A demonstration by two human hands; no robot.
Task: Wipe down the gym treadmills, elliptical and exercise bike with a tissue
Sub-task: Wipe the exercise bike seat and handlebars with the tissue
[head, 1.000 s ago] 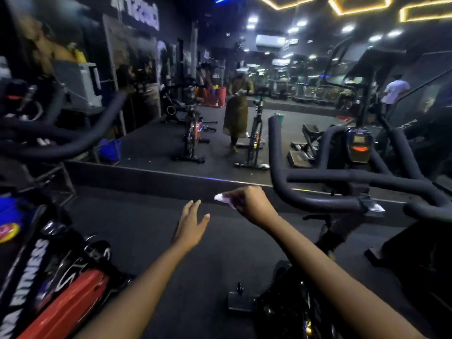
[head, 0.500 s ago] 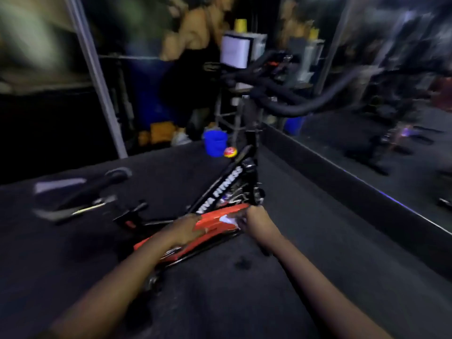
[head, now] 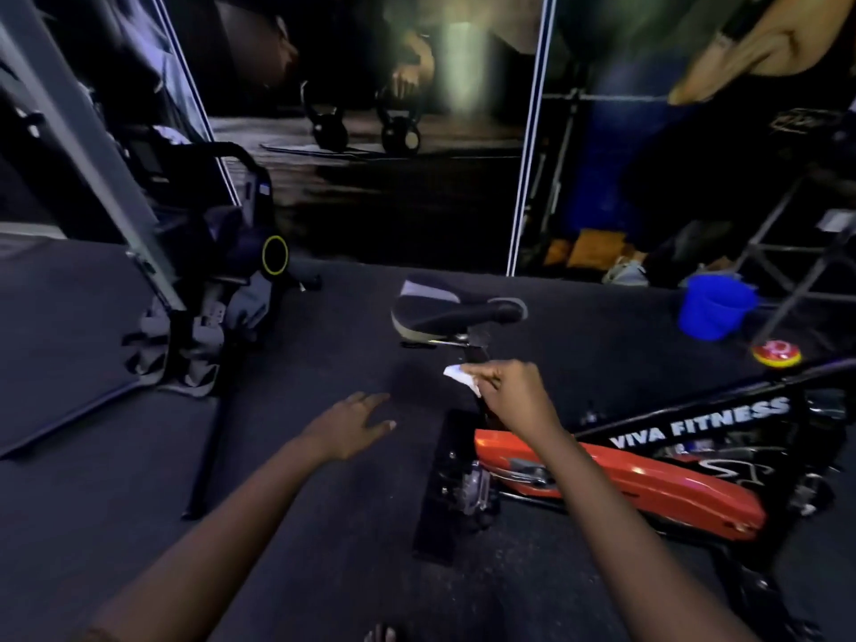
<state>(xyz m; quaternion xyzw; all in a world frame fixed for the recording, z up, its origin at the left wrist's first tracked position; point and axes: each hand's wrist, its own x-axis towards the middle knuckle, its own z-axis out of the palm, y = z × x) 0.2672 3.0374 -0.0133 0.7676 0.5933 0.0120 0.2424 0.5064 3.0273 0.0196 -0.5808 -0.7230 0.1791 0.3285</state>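
Dark floor (head: pixel 347 572) carries exercise bike (head: pixel 648 488), blue bucket (head: pixel 713 308), grey-black machine (head: pixel 208 326) at left, possibly rower

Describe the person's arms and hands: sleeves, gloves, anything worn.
Both arms are bare as far as the picture shows: no sleeves appear. The left hand and right hand wear no gloves, and neither wrist carries a watch, band or bracelet. No rings are visible, though the dim light makes small details hard to tell.

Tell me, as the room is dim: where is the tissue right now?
In the head view, the tissue is pinched in the right hand, right of centre, just below the black saddle and above the bike's red guard.
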